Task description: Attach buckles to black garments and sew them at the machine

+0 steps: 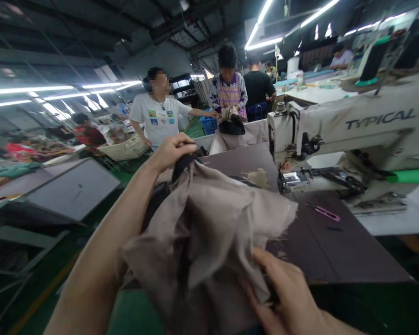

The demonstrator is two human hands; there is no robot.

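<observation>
A bunched piece of beige fabric [219, 218] with black parts hangs between my hands, in front of the sewing machine. My left hand [174, 150] is closed on its upper black edge, thumb on top. Lower down, my right hand [282, 284] grips the fabric's near right side, its fingers partly hidden in the folds. The cloth's right corner reaches over the dark tabletop [335, 251]. Pink thread snips [323, 212] lie on that tabletop, beyond my right hand.
The sewing machine [370, 121], marked TYPICAL, fills the right side. A cloth scrap [257, 177] lies near its arm end. Across the table, a person in an apron [228, 93] handles similar fabric, and a person in a white T-shirt [160, 116] reaches toward it. A pale board [75, 188] stands left.
</observation>
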